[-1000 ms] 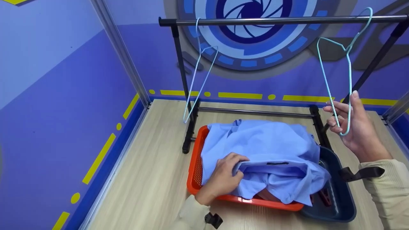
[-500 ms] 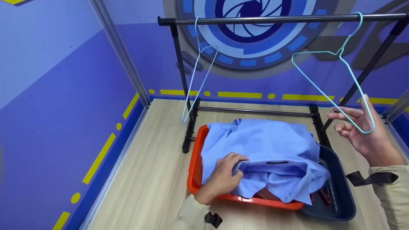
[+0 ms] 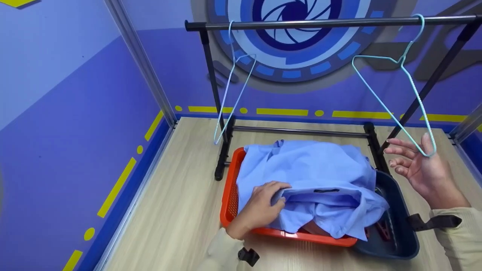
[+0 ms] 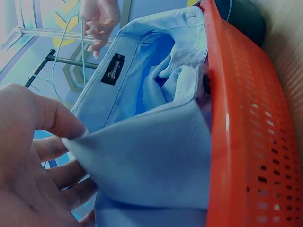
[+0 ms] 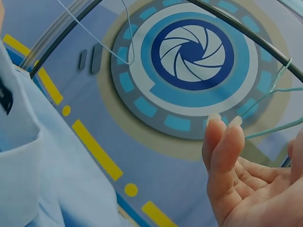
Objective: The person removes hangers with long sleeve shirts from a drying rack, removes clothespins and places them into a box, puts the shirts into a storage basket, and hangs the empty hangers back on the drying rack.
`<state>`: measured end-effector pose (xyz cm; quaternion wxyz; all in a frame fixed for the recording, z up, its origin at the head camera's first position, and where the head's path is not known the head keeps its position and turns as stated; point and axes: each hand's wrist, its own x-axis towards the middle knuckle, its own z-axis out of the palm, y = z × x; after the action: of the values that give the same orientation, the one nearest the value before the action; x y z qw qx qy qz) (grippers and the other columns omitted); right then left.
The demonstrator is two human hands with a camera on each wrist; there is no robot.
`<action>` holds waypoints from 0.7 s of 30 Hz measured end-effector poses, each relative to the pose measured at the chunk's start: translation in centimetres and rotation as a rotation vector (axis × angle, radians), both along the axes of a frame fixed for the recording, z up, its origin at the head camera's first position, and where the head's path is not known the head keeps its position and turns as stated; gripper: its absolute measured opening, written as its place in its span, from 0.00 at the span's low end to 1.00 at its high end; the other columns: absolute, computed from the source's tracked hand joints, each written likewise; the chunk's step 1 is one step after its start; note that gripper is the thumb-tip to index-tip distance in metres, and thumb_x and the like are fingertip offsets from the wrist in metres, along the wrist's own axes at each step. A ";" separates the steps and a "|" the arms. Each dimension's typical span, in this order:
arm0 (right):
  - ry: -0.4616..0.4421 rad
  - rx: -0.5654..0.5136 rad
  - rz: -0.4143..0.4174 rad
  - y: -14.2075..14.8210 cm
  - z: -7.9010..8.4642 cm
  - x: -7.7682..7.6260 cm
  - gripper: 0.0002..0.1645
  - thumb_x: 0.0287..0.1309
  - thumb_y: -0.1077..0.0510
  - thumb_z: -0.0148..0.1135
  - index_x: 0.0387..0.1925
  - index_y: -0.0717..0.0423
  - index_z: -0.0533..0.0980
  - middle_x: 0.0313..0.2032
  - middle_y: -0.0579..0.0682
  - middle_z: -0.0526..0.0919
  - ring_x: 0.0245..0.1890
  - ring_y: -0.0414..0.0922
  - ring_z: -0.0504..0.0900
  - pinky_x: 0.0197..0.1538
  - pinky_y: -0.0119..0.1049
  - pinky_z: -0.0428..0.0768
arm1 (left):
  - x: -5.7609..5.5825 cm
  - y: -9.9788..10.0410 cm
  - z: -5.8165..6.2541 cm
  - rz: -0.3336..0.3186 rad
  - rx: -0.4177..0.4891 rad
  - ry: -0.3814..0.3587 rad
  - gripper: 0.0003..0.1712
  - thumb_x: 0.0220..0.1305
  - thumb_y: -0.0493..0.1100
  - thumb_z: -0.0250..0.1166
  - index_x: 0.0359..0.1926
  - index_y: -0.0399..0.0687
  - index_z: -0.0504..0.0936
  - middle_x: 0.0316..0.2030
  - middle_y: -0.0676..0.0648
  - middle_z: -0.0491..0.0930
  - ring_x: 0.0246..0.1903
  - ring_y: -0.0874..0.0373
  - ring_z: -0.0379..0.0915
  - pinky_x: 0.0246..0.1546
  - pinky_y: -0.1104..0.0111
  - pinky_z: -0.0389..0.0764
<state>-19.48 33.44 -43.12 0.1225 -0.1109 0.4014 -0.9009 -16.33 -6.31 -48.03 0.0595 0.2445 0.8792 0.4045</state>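
A light blue shirt lies heaped in an orange basket, its collar facing the person. My left hand pinches the collar's left side between thumb and fingers, and the left wrist view shows a black label inside the neck. On the right, a pale green wire hanger hangs by its hook from the rack's top bar. Just at its lower corner is my right hand, palm up with loosely bent fingers, not gripping the wire. In the right wrist view, that hand's fingertips overlap the hanger.
Another wire hanger hangs at the bar's left end. A dark blue basin with a red clip stands at the basket's right. Behind the basket runs the rack's lower bar, near the purple wall.
The right hanger's hook has come down onto the bar, and the hanger has swung to face more forward. My right hand has lowered and loosened from it. The left hand stays on the collar.
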 end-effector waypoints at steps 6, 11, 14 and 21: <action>-0.024 0.361 -0.161 -0.8 -1.7 1.4 0.34 0.74 0.40 0.31 0.51 0.57 0.78 0.37 0.52 0.87 0.29 0.47 0.85 0.31 0.34 0.81 | -0.5 -1.3 0.3 -0.062 -0.002 -0.068 0.23 0.73 0.56 0.49 0.64 0.59 0.72 0.62 0.56 0.74 0.64 0.58 0.67 0.67 0.56 0.64; 0.072 1.038 -0.163 -2.6 -2.6 3.1 0.30 0.74 0.41 0.35 0.56 0.54 0.76 0.43 0.43 0.87 0.41 0.31 0.83 0.42 0.28 0.80 | -0.7 -2.3 0.4 -0.124 -0.004 -0.088 0.30 0.67 0.63 0.55 0.66 0.59 0.69 0.64 0.56 0.72 0.64 0.58 0.67 0.65 0.59 0.67; 0.128 1.295 -0.115 -3.4 -2.9 3.9 0.30 0.73 0.41 0.39 0.60 0.56 0.73 0.50 0.43 0.84 0.47 0.22 0.76 0.47 0.24 0.76 | -0.7 -2.9 0.4 -0.167 -0.033 -0.087 0.35 0.62 0.61 0.63 0.68 0.62 0.67 0.65 0.57 0.69 0.64 0.58 0.65 0.66 0.59 0.67; 0.344 1.370 -0.068 -4.0 -4.1 5.6 0.26 0.61 0.55 0.64 0.61 0.47 0.73 0.57 0.33 0.77 0.54 0.17 0.66 0.50 0.20 0.71 | -0.9 -3.2 0.0 -0.260 -0.047 0.014 0.34 0.58 0.48 0.70 0.65 0.58 0.71 0.63 0.56 0.73 0.63 0.61 0.68 0.66 0.65 0.67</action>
<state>-13.90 29.39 -47.20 0.0715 -0.1371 0.8949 -0.4187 -17.22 -9.53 -48.01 0.1108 0.3577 0.8497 0.3711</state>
